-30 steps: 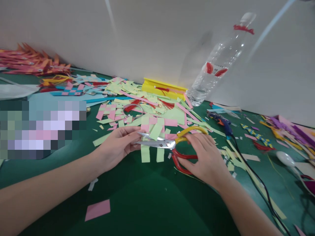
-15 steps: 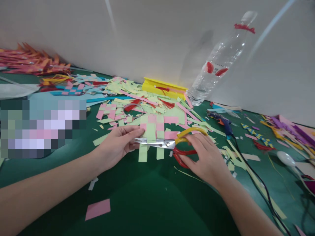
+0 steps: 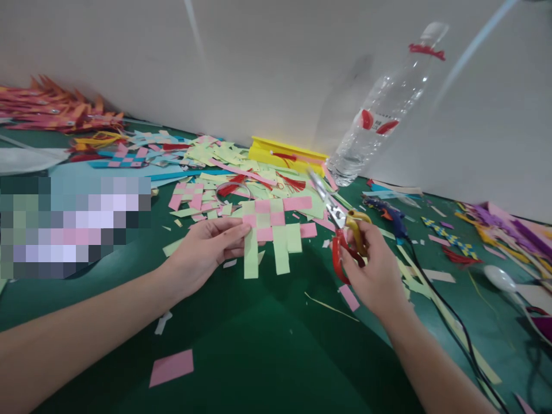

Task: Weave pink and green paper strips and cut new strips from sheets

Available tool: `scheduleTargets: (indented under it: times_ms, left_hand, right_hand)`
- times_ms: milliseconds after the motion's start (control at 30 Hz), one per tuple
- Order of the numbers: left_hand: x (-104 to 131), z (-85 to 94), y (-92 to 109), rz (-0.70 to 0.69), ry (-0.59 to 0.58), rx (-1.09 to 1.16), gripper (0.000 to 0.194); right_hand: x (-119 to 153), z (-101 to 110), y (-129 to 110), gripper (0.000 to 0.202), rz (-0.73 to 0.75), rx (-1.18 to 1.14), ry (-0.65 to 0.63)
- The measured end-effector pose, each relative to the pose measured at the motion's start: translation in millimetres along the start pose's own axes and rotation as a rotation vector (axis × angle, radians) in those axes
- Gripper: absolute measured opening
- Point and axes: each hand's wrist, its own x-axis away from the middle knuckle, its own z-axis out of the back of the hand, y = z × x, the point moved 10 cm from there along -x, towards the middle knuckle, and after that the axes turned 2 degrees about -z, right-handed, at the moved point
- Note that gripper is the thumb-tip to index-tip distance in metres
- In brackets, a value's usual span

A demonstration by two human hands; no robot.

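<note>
Between the thumb and fingers of my left hand [image 3: 218, 244] is a woven paper piece [image 3: 270, 218], a checker of pink and pale green strips. Loose green ends hang from its lower edge, and pink ends stick out to the right. My right hand [image 3: 375, 267] grips scissors [image 3: 338, 215] with one yellow and one red handle loop. Their blades are closed or nearly so, point up and to the left, and stand apart from the weave. A small pink paper scrap [image 3: 349, 298] lies below the scissors.
Pale green and pink scraps [image 3: 215, 150] are heaped behind my hands, by a yellow folded strip [image 3: 280, 155]. A plastic bottle [image 3: 379, 121] leans against the wall. At right lie a glue gun [image 3: 386, 210] with its black cord and a white spoon [image 3: 502, 279]. A pink rectangle [image 3: 171, 368] lies in front.
The scissors have swung away from the weave, to the right, and now point upward. The weave looks turned, with its green ends hanging differently. A pink scrap now shows beneath the scissors.
</note>
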Motion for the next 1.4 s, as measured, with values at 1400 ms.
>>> scheduleTargets:
  times_ms: [1400]
  left_hand:
    - [21.8, -27.4, 66.2, -0.881, -0.037, -1.199, 0.024]
  right_hand:
    - [-4.1, -9.2, 35.3, 0.051, -0.246, -0.244, -0.029]
